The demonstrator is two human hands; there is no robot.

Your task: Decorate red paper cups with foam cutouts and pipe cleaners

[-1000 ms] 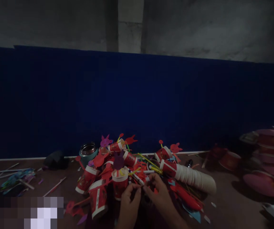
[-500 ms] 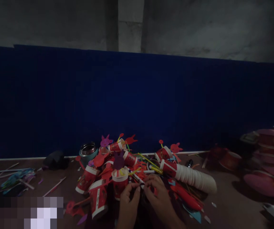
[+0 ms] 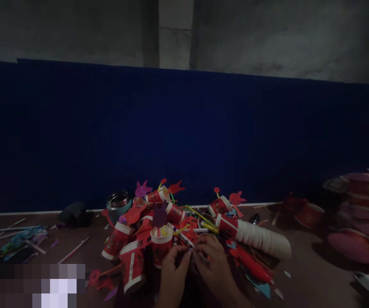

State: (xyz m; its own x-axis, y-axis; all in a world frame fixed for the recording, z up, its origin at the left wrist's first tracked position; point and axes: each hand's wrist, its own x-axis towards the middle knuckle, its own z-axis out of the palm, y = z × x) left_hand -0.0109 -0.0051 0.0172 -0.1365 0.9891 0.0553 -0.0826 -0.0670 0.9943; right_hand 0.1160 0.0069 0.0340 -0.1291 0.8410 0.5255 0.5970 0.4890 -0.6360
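**crafty_a:** Head view is really dim, but we can make out both hands meeting at the bottom middle. Our left hand point(image 3: 173, 273) and right hand point(image 3: 213, 267) have their fingers point(image 3: 184, 253) curled in and pressed tip to tip, pinching some small dark piece point(image 3: 191, 256) between them. Too murky to say what it's made of.

**paperfan:** Agreed, we can't tell either. It sits right at the near edge of that pile of red paper cups point(image 3: 160, 248), low over the brown tabletop point(image 3: 313, 273). Cups look smooth and glossy, white rims, some upright, some tipped on their sides.

**crafty_a:** Several have flat cut-out shapes poking up, like a purple rabbit-ish silhouette point(image 3: 159, 216) and red ones with ears. Thin yellow straws point(image 3: 200, 219) run across the heap too.

**paperfan:** Just right of our hands lies a long sleeve of nested cups point(image 3: 258, 237) on its side, ribbed white rims stacked one into another with a red cup at the left end. Behind the pile, a round teal jar point(image 3: 118, 204) with a shiny metal mouth.

**crafty_a:** Far right we see stacked pink and red discs, plate-like point(image 3: 361, 214), blurry. Left side has loose thin sticks point(image 3: 73, 250) and paper scraps. Matte dark blue panel point(image 3: 184, 137) behind everything, rough grey concrete wall above it.
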